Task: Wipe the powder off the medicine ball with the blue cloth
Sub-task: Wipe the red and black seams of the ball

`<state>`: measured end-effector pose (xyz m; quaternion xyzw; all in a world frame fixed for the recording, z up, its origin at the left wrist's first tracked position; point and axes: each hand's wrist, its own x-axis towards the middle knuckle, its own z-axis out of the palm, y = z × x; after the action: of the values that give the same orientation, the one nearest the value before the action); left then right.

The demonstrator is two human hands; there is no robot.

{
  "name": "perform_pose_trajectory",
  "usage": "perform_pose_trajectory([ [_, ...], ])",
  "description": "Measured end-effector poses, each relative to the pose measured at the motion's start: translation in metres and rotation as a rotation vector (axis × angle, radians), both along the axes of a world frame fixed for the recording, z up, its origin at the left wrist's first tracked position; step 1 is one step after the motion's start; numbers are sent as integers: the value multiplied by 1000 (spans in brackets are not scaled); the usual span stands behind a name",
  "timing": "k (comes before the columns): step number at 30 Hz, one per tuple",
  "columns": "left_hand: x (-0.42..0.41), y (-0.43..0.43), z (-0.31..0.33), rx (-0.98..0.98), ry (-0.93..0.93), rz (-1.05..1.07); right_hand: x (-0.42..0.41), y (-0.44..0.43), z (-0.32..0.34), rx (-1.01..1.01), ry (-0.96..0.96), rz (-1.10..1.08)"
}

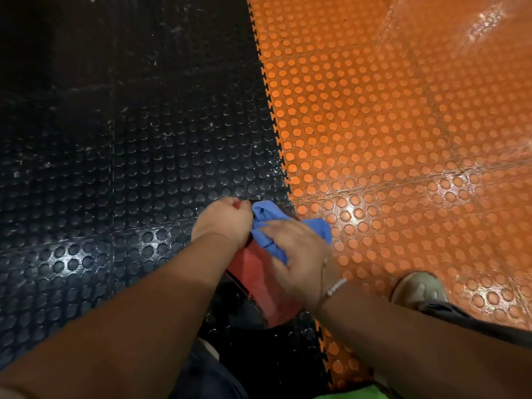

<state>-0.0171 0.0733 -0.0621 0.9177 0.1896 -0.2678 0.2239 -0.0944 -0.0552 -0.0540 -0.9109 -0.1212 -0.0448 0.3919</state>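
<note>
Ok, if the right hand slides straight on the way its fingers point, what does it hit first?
Probably the left hand, which grips the ball just past the cloth under the right hand. Depth is unclear.

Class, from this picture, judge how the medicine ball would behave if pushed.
It probably rolls: the medicine ball looks rounded, and the left hand grips its top as if steadying it. It likely will not slide freely, since the floor mats are studded.
</note>
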Motion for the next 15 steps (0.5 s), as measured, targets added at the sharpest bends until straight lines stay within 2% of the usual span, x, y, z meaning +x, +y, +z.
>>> perform_pose_trajectory([
  [2,2,1,-3,-4,9,-27,9,-8,-6,31,-13,-10],
  [3,2,-1,-4,-2,-9,-50,15,-14,-5,65,35,-96],
  [6,-11,-8,4,-80,-225,-222,37,-25,-7,127,444,-360],
  [7,-19,-12,7,-112,-297,-340,41,-28,-10,114,533,-393],
  [9,-32,-18,12,-115,-313,-528,46,-30,-12,53,589,-409],
  [12,-36,-20,7,-35,-254,-560,42,-27,-10,-21,549,-365],
  [15,-28,-15,6,-54,-269,-484,25,-23,3,-27,202,-124],
])
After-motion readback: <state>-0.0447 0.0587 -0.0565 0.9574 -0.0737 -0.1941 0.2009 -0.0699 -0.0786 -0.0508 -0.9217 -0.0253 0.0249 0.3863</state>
